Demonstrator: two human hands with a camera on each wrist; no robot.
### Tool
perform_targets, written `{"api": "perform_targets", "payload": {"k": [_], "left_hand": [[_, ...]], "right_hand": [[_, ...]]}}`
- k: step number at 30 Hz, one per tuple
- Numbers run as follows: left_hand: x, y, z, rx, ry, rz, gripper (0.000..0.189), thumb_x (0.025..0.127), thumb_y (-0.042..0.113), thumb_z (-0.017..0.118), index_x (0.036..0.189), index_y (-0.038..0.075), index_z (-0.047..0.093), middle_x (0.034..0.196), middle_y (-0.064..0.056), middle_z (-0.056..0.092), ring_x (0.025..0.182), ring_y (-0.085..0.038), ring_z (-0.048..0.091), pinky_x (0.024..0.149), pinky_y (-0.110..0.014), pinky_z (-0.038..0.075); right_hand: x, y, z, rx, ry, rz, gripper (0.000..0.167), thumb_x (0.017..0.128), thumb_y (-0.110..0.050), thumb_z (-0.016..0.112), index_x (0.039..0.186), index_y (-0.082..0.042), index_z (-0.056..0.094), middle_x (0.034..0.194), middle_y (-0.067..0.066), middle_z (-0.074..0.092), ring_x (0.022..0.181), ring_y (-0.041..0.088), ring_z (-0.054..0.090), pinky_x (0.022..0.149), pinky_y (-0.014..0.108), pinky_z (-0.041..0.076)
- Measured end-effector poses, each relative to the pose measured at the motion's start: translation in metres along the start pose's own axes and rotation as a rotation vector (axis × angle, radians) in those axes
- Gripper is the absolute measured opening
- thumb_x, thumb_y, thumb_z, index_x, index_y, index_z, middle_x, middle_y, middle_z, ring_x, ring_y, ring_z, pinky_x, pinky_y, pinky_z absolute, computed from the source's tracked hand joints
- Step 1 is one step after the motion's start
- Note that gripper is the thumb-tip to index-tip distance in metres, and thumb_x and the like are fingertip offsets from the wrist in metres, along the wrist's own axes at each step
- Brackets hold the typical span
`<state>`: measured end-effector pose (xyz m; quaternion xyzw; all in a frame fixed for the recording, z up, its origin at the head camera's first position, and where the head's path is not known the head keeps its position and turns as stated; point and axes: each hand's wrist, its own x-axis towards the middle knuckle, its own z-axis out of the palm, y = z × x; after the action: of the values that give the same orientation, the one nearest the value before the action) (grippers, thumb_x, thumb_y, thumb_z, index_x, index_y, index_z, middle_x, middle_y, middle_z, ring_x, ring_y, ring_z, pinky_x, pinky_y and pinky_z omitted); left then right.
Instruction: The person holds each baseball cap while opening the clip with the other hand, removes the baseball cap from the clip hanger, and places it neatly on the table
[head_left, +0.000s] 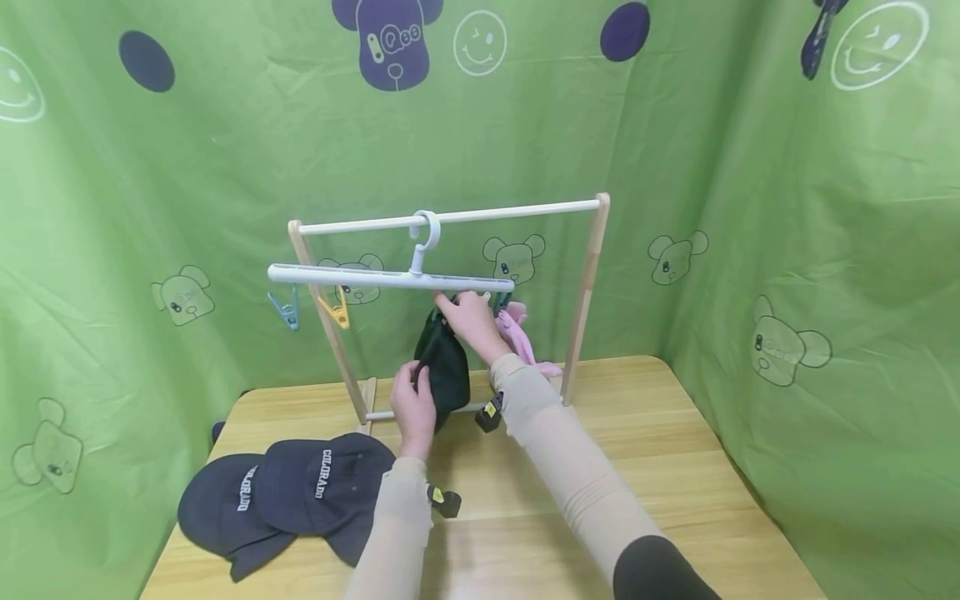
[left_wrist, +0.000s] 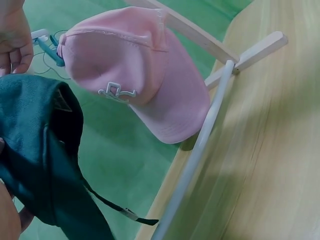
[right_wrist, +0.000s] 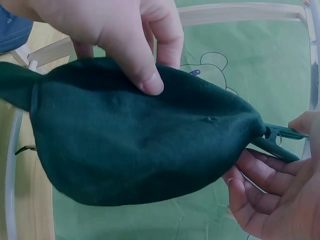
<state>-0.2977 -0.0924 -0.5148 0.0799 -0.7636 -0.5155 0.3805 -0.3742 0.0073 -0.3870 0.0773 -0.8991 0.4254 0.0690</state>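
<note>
Left to right, I see the left hand (head_left: 414,408) pinching a dark green cloth cap (head_left: 448,367) below the pale blue plastic hanger (head_left: 360,277), and the right hand (head_left: 471,321) gripping a dark green plastic clip (right_wrist: 282,145) at the cap's upper end. The cap might slip if only a thin fold is caught. Two navy cloth caps (head_left: 288,487) read COLORADO, one partly covered; the pink cloth cap (left_wrist: 115,57) bears white lettering I can't make out.

Beige sleeves (head_left: 573,467), black yellow-marked wrist cameras (head_left: 489,415)
</note>
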Motion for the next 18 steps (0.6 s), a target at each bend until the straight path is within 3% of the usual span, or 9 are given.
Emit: {"api": "perform_targets", "payload": {"k": [5, 10, 18], "left_hand": [[0.0011, -0.0015, -0.0036, -0.023, 0.038, -0.026, 0.016, 0.095, 0.012, 0.060, 0.104, 0.001, 0.067, 0.104, -0.019, 0.067, 0.100, -0.032, 0.065, 0.091, -0.045, 0.052], [0.0013, -0.0013, -0.0058, -0.045, 0.103, 0.008, 0.016, 0.094, 0.010, 0.062, 0.104, 0.001, 0.068, 0.103, -0.020, 0.067, 0.102, -0.034, 0.064, 0.092, -0.046, 0.050], [0.0019, 0.0003, -0.0083, -0.096, 0.147, 0.030, 0.017, 0.095, 0.012, 0.061, 0.106, 0.002, 0.069, 0.104, -0.020, 0.065, 0.102, -0.035, 0.062, 0.092, -0.046, 0.050]], "right_hand": [[0.0009, -0.0009, 0.0004, 0.030, -0.043, 0.017, 0.046, 0.095, -0.053, 0.048, 0.070, -0.014, 0.054, 0.058, 0.000, 0.054, 0.052, 0.015, 0.048, 0.050, 0.025, 0.039], [0.0012, -0.0016, 0.0010, 0.047, -0.057, 0.013, 0.045, 0.095, -0.051, 0.049, 0.069, -0.014, 0.054, 0.058, 0.000, 0.055, 0.053, 0.015, 0.051, 0.051, 0.025, 0.041], [0.0002, -0.0014, 0.0014, 0.091, -0.054, 0.012, 0.040, 0.096, -0.045, 0.051, 0.073, -0.013, 0.057, 0.061, 0.003, 0.059, 0.055, 0.017, 0.057, 0.055, 0.026, 0.044]]}}
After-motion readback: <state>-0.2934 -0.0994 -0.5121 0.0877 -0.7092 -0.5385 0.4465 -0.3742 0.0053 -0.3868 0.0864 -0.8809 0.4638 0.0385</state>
